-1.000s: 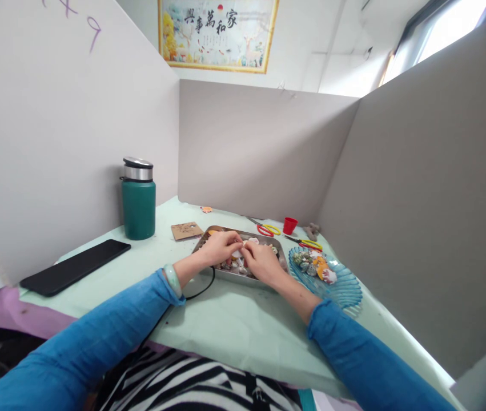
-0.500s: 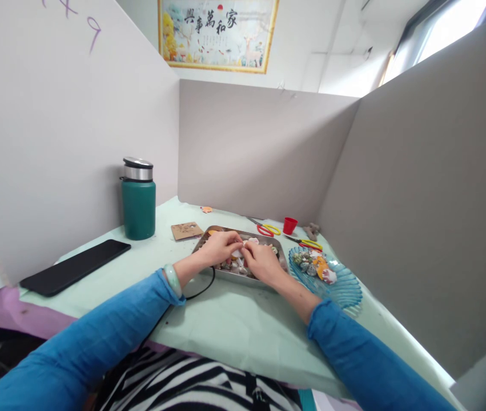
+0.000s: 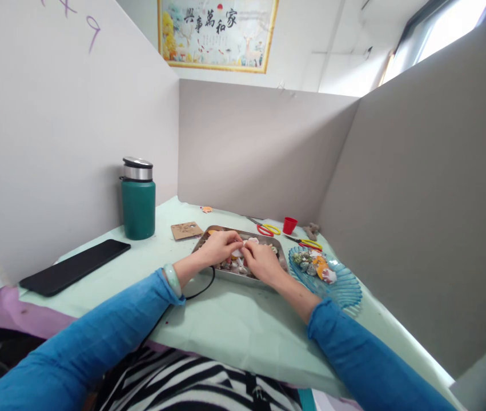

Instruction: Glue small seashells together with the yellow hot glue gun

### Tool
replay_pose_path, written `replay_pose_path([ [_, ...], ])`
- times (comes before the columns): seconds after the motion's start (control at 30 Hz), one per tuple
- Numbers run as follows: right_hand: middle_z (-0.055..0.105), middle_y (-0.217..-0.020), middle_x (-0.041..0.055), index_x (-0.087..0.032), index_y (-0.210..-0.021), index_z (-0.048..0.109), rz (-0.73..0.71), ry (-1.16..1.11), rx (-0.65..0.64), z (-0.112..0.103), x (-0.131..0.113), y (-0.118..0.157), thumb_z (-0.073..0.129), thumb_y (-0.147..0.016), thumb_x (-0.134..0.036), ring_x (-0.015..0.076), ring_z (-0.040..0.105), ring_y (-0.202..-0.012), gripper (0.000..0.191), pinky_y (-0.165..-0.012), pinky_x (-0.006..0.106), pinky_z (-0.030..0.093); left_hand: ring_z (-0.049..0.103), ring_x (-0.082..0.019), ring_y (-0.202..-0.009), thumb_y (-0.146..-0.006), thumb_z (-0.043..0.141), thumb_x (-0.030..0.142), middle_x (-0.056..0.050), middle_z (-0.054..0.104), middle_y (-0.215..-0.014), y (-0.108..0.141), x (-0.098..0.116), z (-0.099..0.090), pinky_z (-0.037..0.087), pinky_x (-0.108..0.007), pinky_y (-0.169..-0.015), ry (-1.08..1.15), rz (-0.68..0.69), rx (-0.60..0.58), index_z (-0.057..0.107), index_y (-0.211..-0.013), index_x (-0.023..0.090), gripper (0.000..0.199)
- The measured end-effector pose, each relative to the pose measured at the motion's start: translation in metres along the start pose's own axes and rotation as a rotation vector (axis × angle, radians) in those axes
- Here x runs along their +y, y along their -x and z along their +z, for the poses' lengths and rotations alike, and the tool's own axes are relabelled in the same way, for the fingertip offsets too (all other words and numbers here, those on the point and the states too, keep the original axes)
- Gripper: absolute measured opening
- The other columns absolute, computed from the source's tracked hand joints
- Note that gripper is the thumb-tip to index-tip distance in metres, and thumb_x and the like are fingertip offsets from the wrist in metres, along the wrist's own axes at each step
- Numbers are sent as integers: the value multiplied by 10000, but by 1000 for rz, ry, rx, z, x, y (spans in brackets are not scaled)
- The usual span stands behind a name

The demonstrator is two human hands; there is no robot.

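My left hand and my right hand meet over a metal tray, fingertips pinched close together. Between the fingers is a small whitish piece, mostly covered, so its kind does not show. Several small pale and brown pieces lie in the tray under the hands; they are too small to name. To the right of the tray, a blue fluted glass plate holds a cluster of small orange, white and grey-green decorations.
A green bottle and a black phone-like slab stand and lie at left. Behind the tray are a brown card, red-and-yellow scissors, a second pair of scissors and a red cup. Grey panels enclose the table.
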State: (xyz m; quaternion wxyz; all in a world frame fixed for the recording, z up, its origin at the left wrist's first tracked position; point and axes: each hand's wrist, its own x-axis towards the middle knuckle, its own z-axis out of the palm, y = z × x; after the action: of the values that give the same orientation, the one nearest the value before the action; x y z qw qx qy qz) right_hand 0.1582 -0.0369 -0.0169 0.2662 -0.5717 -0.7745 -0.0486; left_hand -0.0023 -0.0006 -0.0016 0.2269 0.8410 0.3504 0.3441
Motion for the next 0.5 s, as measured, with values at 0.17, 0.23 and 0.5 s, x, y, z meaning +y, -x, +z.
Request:
replay_pose_path([
  [0.17, 651, -775, 40, -185, -840, 612, 13, 7, -18, -1, -1, 1, 298, -925, -407, 126, 561, -672, 394, -600, 224, 293, 547, -110, -430, -797, 465, 408, 27, 567, -488, 1, 3, -1, 386, -193, -457, 11, -11, 2, 582, -805, 158, 276],
  [0.23, 652, -773, 38, -187, -843, 611, 13, 8, -17, -1, -1, 1, 302, -924, -400, 127, 563, -673, 384, -598, 224, 292, 547, -111, -430, -796, 466, 406, 27, 564, -481, 1, 3, -1, 389, -195, -464, 12, -16, 3, 586, -801, 159, 274],
  [0.5, 656, -788, 45, -181, -850, 613, 23, 5, -17, -2, -2, 0, 304, -924, -399, 128, 568, -679, 385, -606, 222, 302, 540, -105, -441, -803, 462, 408, 30, 561, -484, 1, 4, -1, 381, -195, -483, 7, 0, -1, 608, -822, 159, 288],
])
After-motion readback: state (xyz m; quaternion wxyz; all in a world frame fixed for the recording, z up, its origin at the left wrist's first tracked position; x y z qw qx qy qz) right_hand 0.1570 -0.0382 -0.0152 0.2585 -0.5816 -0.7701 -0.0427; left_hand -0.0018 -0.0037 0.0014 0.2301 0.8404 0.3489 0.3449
